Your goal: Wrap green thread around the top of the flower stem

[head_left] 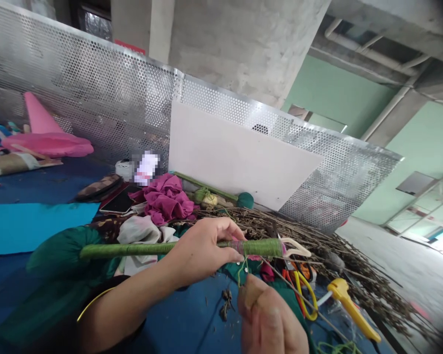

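A long stick wrapped in green yarn (127,250) lies level across my view, with a pale loop (297,247) at its right end and dark green fabric (61,253) bunched round its left end. My left hand (203,248) is closed round the stick, thumb and fingers near a pinkish-grey stretch of the winding. Below it, my right hand (269,314) is closed in a pinch on a strand of green yarn (240,271) that runs up to the stick. The fingertips of the right hand are partly hidden.
A yellow glue gun (354,309) and yellow-handled scissors (305,295) lie at the right. Dry twigs (369,280) spread behind them. Purple cloth (170,199), a phone (121,200) and a teal yarn ball (245,200) lie further back, before a perforated metal panel (133,98).
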Tool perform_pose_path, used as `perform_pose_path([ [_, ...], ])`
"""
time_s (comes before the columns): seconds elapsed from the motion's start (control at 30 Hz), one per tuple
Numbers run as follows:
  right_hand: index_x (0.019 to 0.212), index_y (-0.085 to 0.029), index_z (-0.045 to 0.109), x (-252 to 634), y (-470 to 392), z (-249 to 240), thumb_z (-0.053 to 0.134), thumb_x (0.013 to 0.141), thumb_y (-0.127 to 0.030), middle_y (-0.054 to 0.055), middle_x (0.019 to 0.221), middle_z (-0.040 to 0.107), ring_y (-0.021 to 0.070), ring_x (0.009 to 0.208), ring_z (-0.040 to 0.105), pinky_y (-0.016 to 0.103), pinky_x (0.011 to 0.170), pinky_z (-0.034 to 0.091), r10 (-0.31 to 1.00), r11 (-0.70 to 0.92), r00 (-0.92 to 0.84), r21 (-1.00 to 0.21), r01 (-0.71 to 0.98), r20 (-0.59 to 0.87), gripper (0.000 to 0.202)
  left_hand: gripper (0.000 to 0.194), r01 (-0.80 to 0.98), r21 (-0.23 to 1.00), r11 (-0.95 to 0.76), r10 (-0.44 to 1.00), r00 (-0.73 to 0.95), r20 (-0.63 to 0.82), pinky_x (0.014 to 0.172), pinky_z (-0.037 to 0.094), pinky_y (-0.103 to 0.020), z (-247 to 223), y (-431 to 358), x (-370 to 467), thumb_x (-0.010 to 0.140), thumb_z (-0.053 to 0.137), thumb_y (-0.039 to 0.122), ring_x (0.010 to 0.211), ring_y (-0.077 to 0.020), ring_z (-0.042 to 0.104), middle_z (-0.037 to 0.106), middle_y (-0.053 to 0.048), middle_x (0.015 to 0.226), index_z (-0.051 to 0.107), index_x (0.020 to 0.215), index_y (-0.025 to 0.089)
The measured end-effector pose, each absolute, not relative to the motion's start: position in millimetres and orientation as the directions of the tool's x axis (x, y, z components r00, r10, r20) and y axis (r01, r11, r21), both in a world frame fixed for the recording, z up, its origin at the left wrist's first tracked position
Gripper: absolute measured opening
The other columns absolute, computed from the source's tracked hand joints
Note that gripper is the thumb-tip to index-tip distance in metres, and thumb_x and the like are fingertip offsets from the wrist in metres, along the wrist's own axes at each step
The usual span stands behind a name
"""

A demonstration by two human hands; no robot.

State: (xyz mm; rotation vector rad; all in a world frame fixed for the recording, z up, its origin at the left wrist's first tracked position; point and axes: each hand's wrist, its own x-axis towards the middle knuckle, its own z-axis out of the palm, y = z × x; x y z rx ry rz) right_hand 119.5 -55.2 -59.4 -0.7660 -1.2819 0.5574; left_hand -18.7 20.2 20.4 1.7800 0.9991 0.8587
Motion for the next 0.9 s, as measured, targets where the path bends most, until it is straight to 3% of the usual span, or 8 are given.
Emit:
perform_pose_path([
  [0.07,0.055,-0.023,0.045,115.7,-47.4,-51.0,0.042,0.094,-0.038,-0.002,0.049,0.036,0.0145,0.044,0.04,0.025,0.038,0.035,0.766,0.643,0.202,-0.716,-0.274,0.61,0.043,0.02,0.237,0.937,-0.255,0.888,0.441,0.13,0.071,0.048,-0.027,24.8,20.4,-21.0,0.07,0.069,0.022,0.08,-0.0194,0.065,0.074,-0.002,0.086,0.067,0.09,0.018],
  [0.13,0.054,-0.021,0.038,113.1,-43.4,-39.4,0.043,0.094,-0.038,-0.004,0.05,0.03,0.0121,0.045,0.032,0.021,0.038,0.031,0.847,0.503,0.162,-0.663,-0.554,0.507,0.044,0.019,0.227,0.942,-0.246,0.881,0.457,0.12,0.071,0.048,-0.028,28.6,20.8,-23.3,0.071,0.068,0.022,0.08,-0.0194,0.065,0.073,-0.003,0.086,0.066,0.089,0.017],
  [0.27,0.054,-0.019,0.028,114.7,-43.8,-20.9,0.054,0.089,-0.04,-0.007,0.053,0.023,0.0095,0.048,0.02,0.018,0.042,0.03,0.983,0.144,0.057,-0.549,-0.824,0.173,0.049,0.019,0.211,0.948,-0.24,0.856,0.506,0.104,0.073,0.047,-0.029,30.8,22.5,-26.8,0.074,0.067,0.022,0.083,-0.0194,0.063,0.072,-0.004,0.089,0.064,0.092,0.015],
  [0.37,0.054,-0.019,0.022,120.4,-39.6,-19.3,0.06,0.085,-0.036,-0.009,0.051,0.019,0.0076,0.044,0.015,0.017,0.038,0.025,0.994,0.027,-0.022,-0.445,-0.895,0.104,0.052,0.02,0.198,0.955,-0.219,0.848,0.523,0.086,0.074,0.046,-0.029,30.6,22.5,-28.1,0.075,0.065,0.021,0.085,-0.0194,0.062,0.072,-0.003,0.092,0.064,0.094,0.016],
  [0.5,0.054,-0.021,0.016,128.2,-23.1,-28.8,0.067,0.074,-0.025,-0.011,0.049,0.015,0.0055,0.039,0.009,0.017,0.033,0.015,0.992,-0.09,-0.119,-0.423,-0.901,0.041,0.055,0.018,0.184,0.966,-0.183,0.834,0.549,0.054,0.073,0.045,-0.027,31.4,20.9,-27.3,0.072,0.063,0.016,0.084,-0.0175,0.061,0.071,-0.002,0.089,0.063,0.09,0.015],
  [0.67,0.057,-0.022,0.025,136.8,0.3,-34.1,0.069,0.072,-0.022,-0.013,0.048,0.016,0.0036,0.037,0.007,0.014,0.03,0.013,0.98,-0.198,-0.174,-0.375,-0.905,-0.097,0.047,0.017,0.225,0.962,-0.156,0.784,0.62,-0.018,0.071,0.043,-0.027,24.8,22.0,-21.3,0.069,0.063,0.015,0.08,-0.0171,0.06,0.069,-0.001,0.083,0.061,0.085,0.016],
  [0.77,0.057,-0.023,0.026,142.6,10.7,-31.9,0.067,0.076,-0.02,-0.012,0.048,0.02,0.0046,0.036,0.017,0.015,0.03,0.019,0.963,-0.269,-0.253,-0.329,-0.905,-0.09,0.045,0.017,0.262,0.959,-0.11,0.761,0.643,-0.088,0.07,0.042,-0.026,19.5,22.6,-15.7,0.068,0.061,0.013,0.075,-0.0153,0.06,0.067,0.001,0.077,0.058,0.084,0.015],
  [0.9,0.054,-0.02,0.033,147.8,19.3,-32.0,0.071,0.075,-0.019,-0.011,0.047,0.027,0.0032,0.039,0.03,0.013,0.039,0.035,0.936,-0.34,-0.349,-0.338,-0.878,-0.036,0.044,0.007,0.321,0.944,-0.074,0.736,0.656,-0.165,0.054,0.036,-0.021,18.3,21.5,-11.2,0.074,0.057,0.015,0.055,-0.0084,0.048,0.065,0.003,0.067,0.055,0.08,0.016],
])
